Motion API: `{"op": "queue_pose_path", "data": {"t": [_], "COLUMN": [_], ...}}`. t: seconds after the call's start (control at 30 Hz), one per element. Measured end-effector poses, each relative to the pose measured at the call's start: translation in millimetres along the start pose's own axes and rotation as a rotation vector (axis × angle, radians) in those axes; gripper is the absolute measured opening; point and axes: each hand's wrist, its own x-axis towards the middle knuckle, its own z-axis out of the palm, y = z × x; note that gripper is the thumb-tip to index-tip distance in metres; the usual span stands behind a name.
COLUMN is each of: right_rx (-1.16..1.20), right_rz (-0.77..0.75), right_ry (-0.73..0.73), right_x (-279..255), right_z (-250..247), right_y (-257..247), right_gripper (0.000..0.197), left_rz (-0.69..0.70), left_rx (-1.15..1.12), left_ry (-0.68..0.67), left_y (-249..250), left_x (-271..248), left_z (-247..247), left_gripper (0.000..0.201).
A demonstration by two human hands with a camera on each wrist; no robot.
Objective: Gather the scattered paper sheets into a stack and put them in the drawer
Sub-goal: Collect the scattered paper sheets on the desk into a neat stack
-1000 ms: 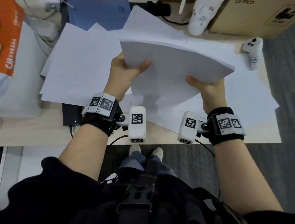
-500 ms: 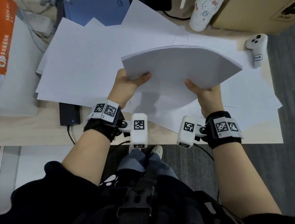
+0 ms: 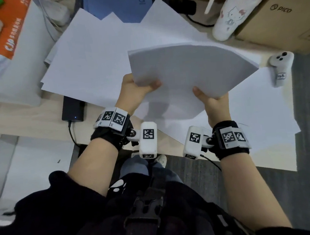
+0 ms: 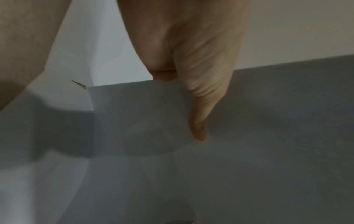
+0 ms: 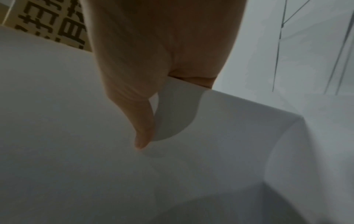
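A thick stack of white paper [image 3: 189, 72] hangs bowed in the air above the desk. My left hand [image 3: 139, 89] pinches its near left corner, thumb on top. My right hand [image 3: 212, 101] pinches its near edge further right, thumb on top too. The left wrist view shows my left thumb [image 4: 199, 115] pressed on the stack [image 4: 249, 136]; the right wrist view shows my right thumb [image 5: 141, 128] on the stack [image 5: 76, 121]. Several loose white sheets [image 3: 97, 55] still lie spread over the desk, more [image 3: 261, 112] at the right. No drawer shows.
A white bottle [image 3: 229, 17] and a cardboard box [image 3: 279, 14] stand at the back right. A white controller [image 3: 280, 66] lies near the right edge. A blue folder [image 3: 121, 5] is at the back, an orange package [image 3: 12, 34] at the left, a black power bank [image 3: 73, 110] near the front.
The stack has risen slightly and swung flatter, its far edge reaching further right toward the controller. Both hands keep their grip.
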Motion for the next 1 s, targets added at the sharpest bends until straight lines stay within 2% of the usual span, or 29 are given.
{"op": "queue_pose_path", "data": {"t": [0.07, 0.13, 0.23, 0.3, 0.37, 0.43, 0.47, 0.53, 0.6, 0.63, 0.7, 0.77, 0.83, 0.93, 1.0], "right_rx": [-0.018, -0.048, -0.071, -0.102, -0.148, -0.187, -0.203, -0.234, -0.256, -0.264, -0.288, -0.313, -0.343, -0.375, -0.388], "right_rz": [0.004, -0.013, -0.002, 0.032, 0.064, 0.091, 0.105, 0.136, 0.174, 0.184, 0.201, 0.21, 0.226, 0.256, 0.278], "right_ry": [-0.005, -0.019, -0.034, -0.05, -0.094, -0.142, -0.164, -0.182, -0.188, -0.188, -0.178, -0.156, -0.141, -0.091, -0.052], "right_x": [0, 2, 12, 20, 28, 36, 40, 47, 54, 57, 62, 67, 72, 79, 83], "right_z": [-1, 0, 9, 19, 34, 47, 55, 66, 78, 82, 89, 95, 99, 101, 102], "right_y": [2, 1, -5, -7, -7, -4, -1, 4, 9, 11, 15, 17, 17, 19, 21], "right_gripper": [0.037, 0.034, 0.021, 0.016, 0.016, 0.017, 0.017, 0.016, 0.013, 0.013, 0.015, 0.013, 0.005, 0.017, 0.022], "left_rz": [-0.015, -0.039, -0.066, -0.066, -0.066, -0.111, -0.158, -0.355, -0.639, -0.764, -0.877, -0.854, -0.786, -0.742, -0.756], "left_rx": [0.01, 0.002, -0.03, -0.06, -0.047, 0.021, 0.046, 0.037, 0.008, 0.023, 0.057, -0.049, -0.14, -0.154, -0.176], "left_ry": [0.009, 0.051, 0.117, 0.17, 0.316, 0.572, 0.697, 0.824, 0.835, 0.793, 0.683, 0.683, 0.692, 0.602, 0.6], "left_y": [-7, -10, -1, 1, -3, -14, -22, -34, -43, -43, -45, -45, -40, -26, -23], "left_x": [0, -1, -1, 2, 7, 14, 18, 22, 25, 24, 25, 31, 42, 62, 74], "left_z": [0, 2, -2, -12, -27, -45, -58, -80, -99, -103, -107, -109, -110, -108, -110], "left_gripper": [0.03, 0.024, 0.009, 0.013, 0.021, 0.027, 0.031, 0.043, 0.045, 0.037, 0.027, 0.023, 0.033, 0.04, 0.029]}}
